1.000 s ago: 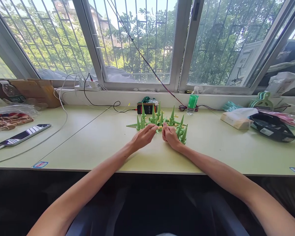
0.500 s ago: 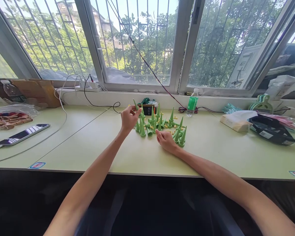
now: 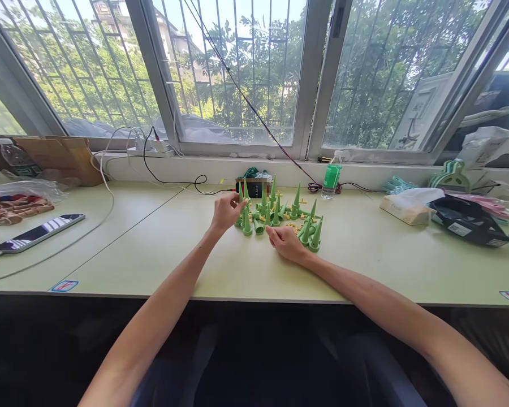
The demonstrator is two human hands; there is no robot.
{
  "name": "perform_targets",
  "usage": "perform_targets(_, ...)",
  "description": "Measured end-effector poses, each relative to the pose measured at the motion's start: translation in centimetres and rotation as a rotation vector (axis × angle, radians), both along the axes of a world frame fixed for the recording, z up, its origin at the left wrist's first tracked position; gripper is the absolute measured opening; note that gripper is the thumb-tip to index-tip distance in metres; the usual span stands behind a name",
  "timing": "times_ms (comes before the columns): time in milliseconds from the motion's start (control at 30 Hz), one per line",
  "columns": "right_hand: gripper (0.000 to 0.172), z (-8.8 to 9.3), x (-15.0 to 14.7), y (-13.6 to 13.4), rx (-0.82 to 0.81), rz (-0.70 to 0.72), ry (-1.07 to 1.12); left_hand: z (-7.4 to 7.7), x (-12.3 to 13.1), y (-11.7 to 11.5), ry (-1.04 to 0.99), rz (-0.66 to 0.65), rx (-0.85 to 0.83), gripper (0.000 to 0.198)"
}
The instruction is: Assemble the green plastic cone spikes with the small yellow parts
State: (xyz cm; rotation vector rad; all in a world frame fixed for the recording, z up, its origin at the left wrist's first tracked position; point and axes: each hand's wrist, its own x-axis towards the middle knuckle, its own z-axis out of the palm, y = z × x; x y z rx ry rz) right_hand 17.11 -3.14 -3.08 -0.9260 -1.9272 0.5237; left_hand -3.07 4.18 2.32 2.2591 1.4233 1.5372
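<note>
Several green cone-shaped spikes (image 3: 280,212) with small yellow fittings stand and lie in a cluster at the middle of the pale green table (image 3: 365,254). My left hand (image 3: 226,211) is at the cluster's left side, fingers pinched on one upright green cone (image 3: 240,195) at that edge. My right hand (image 3: 285,243) rests on the table at the cluster's near edge, fingers curled; what it holds, if anything, is hidden.
Behind the cones sit a small black box (image 3: 253,186) and a green bottle (image 3: 331,176). A phone (image 3: 36,232), cables and a bag of brown items (image 3: 14,203) lie left. A tissue pack (image 3: 408,204) and black pouch (image 3: 466,221) lie right.
My left hand lifted a cone from beside my right hand, carried it up and left, and has now lowered it to the cluster's left edge. My right hand stayed nearly still.
</note>
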Motion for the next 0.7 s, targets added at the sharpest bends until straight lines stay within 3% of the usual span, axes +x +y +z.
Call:
perform_targets(467, 0.046, -0.2, 0.2, 0.1, 0.065, 0.016, -0.117, -0.5, 0.0, -0.4, -0.059, -0.023, -0.030, 0.021)
perform_targets(567, 0.046, -0.2, 0.2, 0.1, 0.065, 0.020, -0.132, 0.0, 0.0, -1.1, -0.093, 0.004, 0.068, 0.023)
perform_targets(700, 0.045, -0.3, 0.2, 0.0, 0.077, 0.015, -0.142, 0.2, 0.4, -2.3, -0.079, 0.056, 0.319, 0.022)
